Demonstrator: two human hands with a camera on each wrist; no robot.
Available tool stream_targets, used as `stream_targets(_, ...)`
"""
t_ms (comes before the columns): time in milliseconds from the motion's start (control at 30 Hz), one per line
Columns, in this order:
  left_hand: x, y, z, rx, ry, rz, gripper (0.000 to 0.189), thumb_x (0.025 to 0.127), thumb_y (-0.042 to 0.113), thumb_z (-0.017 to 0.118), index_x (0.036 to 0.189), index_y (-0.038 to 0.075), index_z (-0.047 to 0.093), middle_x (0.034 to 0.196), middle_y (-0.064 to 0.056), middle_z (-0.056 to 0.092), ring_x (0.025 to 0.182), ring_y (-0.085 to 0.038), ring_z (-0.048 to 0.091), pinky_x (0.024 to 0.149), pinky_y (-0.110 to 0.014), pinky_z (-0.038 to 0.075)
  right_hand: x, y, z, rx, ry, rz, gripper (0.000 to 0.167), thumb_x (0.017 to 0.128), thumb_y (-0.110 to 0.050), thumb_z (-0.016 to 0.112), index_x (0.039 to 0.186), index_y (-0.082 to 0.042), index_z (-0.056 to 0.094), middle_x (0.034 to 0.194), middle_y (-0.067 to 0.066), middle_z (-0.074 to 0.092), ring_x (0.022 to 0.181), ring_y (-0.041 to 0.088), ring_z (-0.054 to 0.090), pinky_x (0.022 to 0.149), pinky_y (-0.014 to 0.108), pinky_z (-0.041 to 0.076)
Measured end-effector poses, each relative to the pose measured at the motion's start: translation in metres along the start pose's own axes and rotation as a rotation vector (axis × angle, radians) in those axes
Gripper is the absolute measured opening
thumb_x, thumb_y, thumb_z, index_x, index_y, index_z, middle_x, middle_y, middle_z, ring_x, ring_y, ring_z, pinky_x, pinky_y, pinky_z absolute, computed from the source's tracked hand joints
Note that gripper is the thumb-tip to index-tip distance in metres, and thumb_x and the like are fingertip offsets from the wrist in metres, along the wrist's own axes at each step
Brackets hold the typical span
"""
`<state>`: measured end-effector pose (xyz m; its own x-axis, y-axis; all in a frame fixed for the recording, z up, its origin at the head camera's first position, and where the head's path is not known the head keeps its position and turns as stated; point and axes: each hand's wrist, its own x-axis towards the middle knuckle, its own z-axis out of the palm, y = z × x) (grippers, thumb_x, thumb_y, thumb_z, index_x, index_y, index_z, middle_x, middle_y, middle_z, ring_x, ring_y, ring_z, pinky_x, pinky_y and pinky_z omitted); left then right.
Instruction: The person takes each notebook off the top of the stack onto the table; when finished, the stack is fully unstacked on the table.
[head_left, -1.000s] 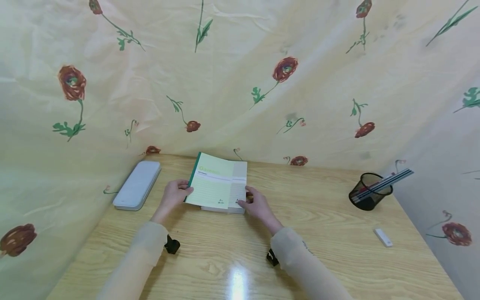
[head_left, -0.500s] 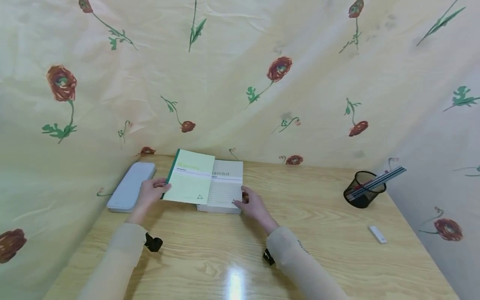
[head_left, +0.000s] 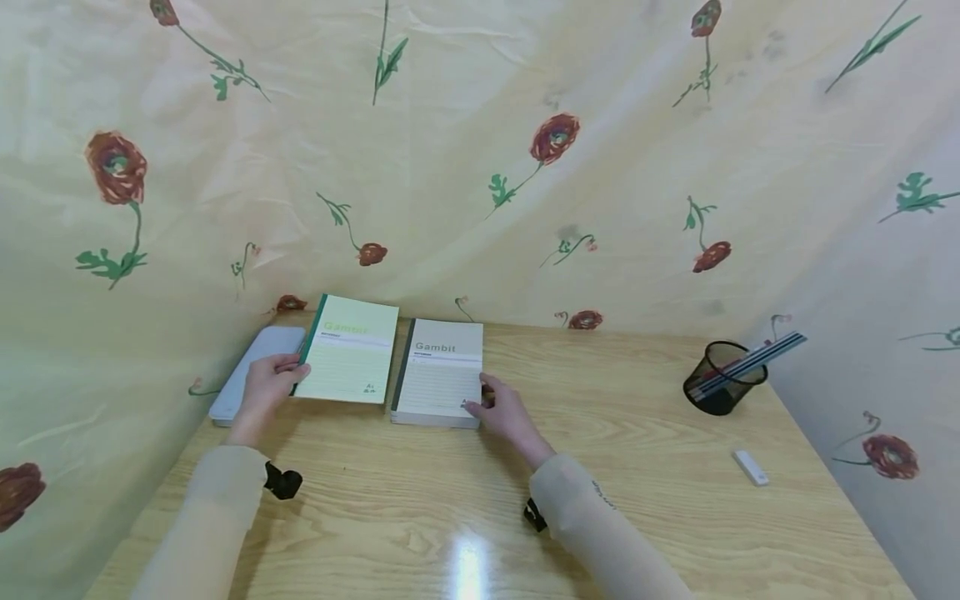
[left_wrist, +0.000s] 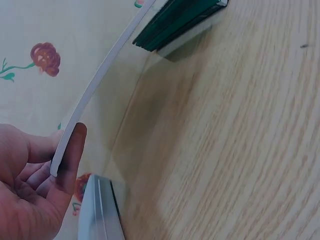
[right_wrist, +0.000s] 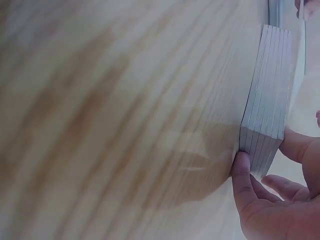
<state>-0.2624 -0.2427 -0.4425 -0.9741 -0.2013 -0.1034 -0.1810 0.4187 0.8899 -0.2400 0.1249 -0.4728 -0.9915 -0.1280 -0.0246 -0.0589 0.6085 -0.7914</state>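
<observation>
My left hand pinches a pale green notebook by its dark green spine edge. In the left wrist view the notebook appears edge-on, raised off the table, with thumb and fingers on opposite faces. To its right lies a stack of notebooks, its top cover grey-white with a dark spine and the word "Gambit". My right hand holds the stack's right edge near the front corner. The right wrist view shows several page blocks piled together, with the thumb and fingers around that corner.
A white flat case lies at the left, partly behind the left hand. Pens and striped sticks lean in a black mesh cup at the right. Nearer sits a small white stick on the wooden table. Flowered cloth hangs behind.
My left hand has moved left with the pale green notebook, from above the stack to beside it. The grey-white cover is now uncovered. My right hand stays at the stack's edge.
</observation>
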Motion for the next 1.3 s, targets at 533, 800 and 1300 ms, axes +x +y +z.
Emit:
stream_targets(533, 0.001, -0.016, 0.001, 0.096, -0.024, 0.060, 0.046, 0.097, 0.012, 0.062, 0.130, -0.019, 0.051, 0.126, -0.035, 0.057, 0.115, -0.042, 0.056, 0.088, -0.039, 0.050, -0.001, -0.002, 0.000, -0.011, -0.013, -0.003, 0.064, 0.094, -0.012, 0.071, 0.146, 0.007, 0.040, 0.130, 0.025, 0.058, 0.101, 0.028, 0.061, 0.084, 0.038, 0.053)
stream_targets(800, 0.001, -0.021, 0.005, 0.143, -0.007, 0.070, 0.044, 0.096, 0.012, 0.063, 0.126, -0.019, 0.054, 0.119, -0.034, 0.061, 0.108, -0.041, 0.060, 0.087, -0.043, 0.052, -0.001, -0.002, 0.000, -0.003, -0.007, 0.003, 0.064, 0.094, -0.012, 0.071, 0.146, 0.007, 0.040, 0.130, 0.025, 0.058, 0.101, 0.028, 0.061, 0.084, 0.038, 0.053)
stream_targets(1300, -0.001, -0.024, 0.017, 0.223, 0.037, 0.102, 0.037, 0.095, 0.007, 0.061, 0.120, -0.019, 0.057, 0.111, -0.033, 0.062, 0.102, -0.043, 0.060, 0.083, -0.048, 0.051, 0.000, 0.000, 0.001, -0.019, 0.006, -0.020, 0.061, 0.093, -0.011, 0.071, 0.144, 0.009, 0.042, 0.128, 0.025, 0.059, 0.098, 0.027, 0.061, 0.082, 0.038, 0.053)
